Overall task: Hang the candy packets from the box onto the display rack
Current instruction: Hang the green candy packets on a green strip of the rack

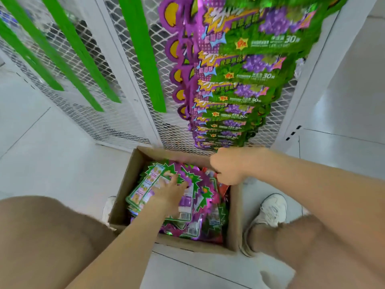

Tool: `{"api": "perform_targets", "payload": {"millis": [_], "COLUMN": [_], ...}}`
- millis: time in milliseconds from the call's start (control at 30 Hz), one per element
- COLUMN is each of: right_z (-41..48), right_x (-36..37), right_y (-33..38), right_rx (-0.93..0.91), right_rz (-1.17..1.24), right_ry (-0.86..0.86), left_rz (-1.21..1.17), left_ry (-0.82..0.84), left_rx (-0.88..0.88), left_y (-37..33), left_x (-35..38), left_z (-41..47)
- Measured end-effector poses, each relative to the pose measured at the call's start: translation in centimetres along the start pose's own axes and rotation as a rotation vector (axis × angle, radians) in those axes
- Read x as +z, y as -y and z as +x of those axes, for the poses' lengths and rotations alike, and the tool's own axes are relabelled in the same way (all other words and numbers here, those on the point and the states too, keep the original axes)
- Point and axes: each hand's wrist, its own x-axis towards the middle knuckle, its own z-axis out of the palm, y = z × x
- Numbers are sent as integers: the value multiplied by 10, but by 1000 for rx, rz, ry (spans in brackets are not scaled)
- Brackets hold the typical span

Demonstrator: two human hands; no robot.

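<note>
An open cardboard box (123, 190) stands on the floor between my feet, full of green and purple candy packets (191, 203) lying back side up. My left hand (168, 190) reaches into the box and its fingers rest on the top packets near the far left. My right hand (227, 167) hovers over the box's far right corner with its fingers curled; whether they pinch anything is hidden. Above the box, a column of the same packets (235, 80) hangs on the white mesh display rack (133, 84), filling its right side down to just above my right hand.
Several bare green hanging strips (143, 59) run down the rack's left and middle panels. A white rack post (320, 80) stands at the right. My knees and white shoes (268, 215) flank the box on the pale tiled floor.
</note>
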Motion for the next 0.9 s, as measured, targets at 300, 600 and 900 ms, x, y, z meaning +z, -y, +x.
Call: {"api": "perform_targets", "payload": {"millis": [300, 600, 900], "right_z": [6, 0, -43], "right_x": [2, -2, -31], "right_y": [9, 13, 7], "right_rx": [-91, -28, -21], "right_rz": [-34, 26, 400], "right_ry": [14, -60, -402], "left_rz": [-122, -24, -948], "left_ry": [-290, -427, -540], "left_rx": [-78, 32, 146], "left_y": [13, 22, 44], "left_x": [22, -47, -127], "left_z": [7, -54, -144]}}
